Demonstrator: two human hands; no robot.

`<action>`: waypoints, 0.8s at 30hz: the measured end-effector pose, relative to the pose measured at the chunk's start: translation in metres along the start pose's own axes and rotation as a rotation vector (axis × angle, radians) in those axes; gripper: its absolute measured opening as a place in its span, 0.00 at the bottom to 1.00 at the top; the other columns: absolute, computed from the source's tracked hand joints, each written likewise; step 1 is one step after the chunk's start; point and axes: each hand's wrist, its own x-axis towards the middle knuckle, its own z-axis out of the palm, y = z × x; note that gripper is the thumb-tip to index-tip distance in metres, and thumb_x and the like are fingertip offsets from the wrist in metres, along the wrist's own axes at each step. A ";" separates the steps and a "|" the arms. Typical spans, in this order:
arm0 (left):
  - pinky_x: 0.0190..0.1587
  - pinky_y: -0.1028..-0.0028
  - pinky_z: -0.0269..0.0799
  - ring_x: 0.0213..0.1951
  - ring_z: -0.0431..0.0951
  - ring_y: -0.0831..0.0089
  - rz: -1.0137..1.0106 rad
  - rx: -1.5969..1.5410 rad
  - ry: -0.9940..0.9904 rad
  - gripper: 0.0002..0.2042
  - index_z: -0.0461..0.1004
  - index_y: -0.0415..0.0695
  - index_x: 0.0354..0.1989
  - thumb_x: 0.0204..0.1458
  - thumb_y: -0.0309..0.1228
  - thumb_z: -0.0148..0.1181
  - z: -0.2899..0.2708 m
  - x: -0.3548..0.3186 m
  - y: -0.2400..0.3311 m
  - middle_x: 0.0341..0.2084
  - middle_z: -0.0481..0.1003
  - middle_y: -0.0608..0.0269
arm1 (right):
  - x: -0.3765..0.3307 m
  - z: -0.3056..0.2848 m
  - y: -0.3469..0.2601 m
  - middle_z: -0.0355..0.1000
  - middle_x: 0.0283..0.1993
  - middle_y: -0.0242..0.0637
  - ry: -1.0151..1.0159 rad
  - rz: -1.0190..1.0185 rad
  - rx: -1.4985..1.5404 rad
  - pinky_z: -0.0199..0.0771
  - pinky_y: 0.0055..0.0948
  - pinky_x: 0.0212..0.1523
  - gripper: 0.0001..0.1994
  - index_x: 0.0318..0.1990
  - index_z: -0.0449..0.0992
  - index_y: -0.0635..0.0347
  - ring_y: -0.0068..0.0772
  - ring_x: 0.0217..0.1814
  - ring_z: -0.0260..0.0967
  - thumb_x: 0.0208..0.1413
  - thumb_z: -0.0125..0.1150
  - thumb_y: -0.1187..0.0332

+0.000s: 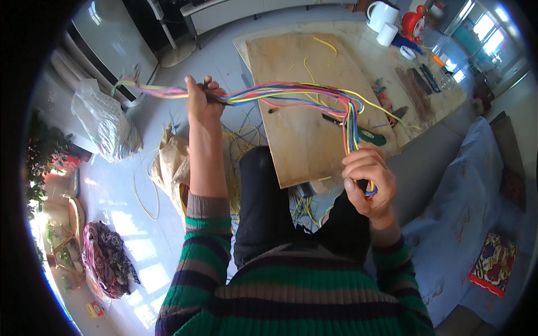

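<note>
A bundle of coloured wires point(288, 89), in red, blue, yellow and green, stretches across in front of me. My left hand point(205, 101) is closed round it toward its left end, and a dark patch beside the fingers is too small to make out. Past that hand the loose ends stick out to the left. Above the board the bundle bends down to my right hand point(370, 179), whose fingers are curled round it with the ends at the palm. One yellow wire point(386, 112) strays off to the right. Beneath lies a brown wooden board point(308, 151).
By the bundle's bend lies a green oval object point(371, 137). Dark hand tools point(430, 78) lie on the light table point(443, 115), with a white kettle point(382, 14) and cup point(386, 35) at the back. Yellow wires point(241, 140) tangle on the floor beside a tan sack point(170, 162).
</note>
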 end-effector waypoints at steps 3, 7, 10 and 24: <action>0.25 0.73 0.63 0.25 0.66 0.73 0.149 -0.033 0.011 0.17 0.59 0.46 0.32 0.61 0.48 0.48 0.009 -0.031 -0.006 0.27 0.69 0.61 | -0.014 0.016 0.020 0.72 0.40 0.42 0.391 0.116 0.140 0.65 0.40 0.54 0.11 0.41 0.67 0.63 0.37 0.47 0.70 0.52 0.60 0.71; 0.28 0.72 0.64 0.26 0.67 0.72 0.260 -0.093 0.033 0.16 0.59 0.46 0.32 0.61 0.46 0.49 0.007 -0.069 -0.021 0.27 0.70 0.60 | 0.005 0.033 0.046 0.68 0.50 0.48 0.713 0.310 0.197 0.63 0.42 0.61 0.16 0.51 0.62 0.66 0.38 0.54 0.66 0.64 0.46 0.63; 0.29 0.72 0.65 0.27 0.67 0.73 0.329 -0.070 0.011 0.16 0.60 0.46 0.33 0.61 0.46 0.49 0.002 -0.094 -0.031 0.27 0.70 0.59 | 0.019 0.044 0.062 0.66 0.49 0.43 0.815 0.345 0.433 0.64 0.38 0.59 0.19 0.50 0.65 0.65 0.34 0.54 0.64 0.65 0.45 0.57; 0.33 0.70 0.67 0.26 0.66 0.75 -0.188 0.005 -0.150 0.19 0.65 0.44 0.31 0.59 0.50 0.48 -0.096 -0.029 0.030 0.26 0.69 0.65 | -0.014 -0.021 0.105 0.75 0.32 0.43 0.685 0.720 0.879 0.77 0.46 0.46 0.23 0.38 0.69 0.62 0.48 0.42 0.75 0.64 0.43 0.47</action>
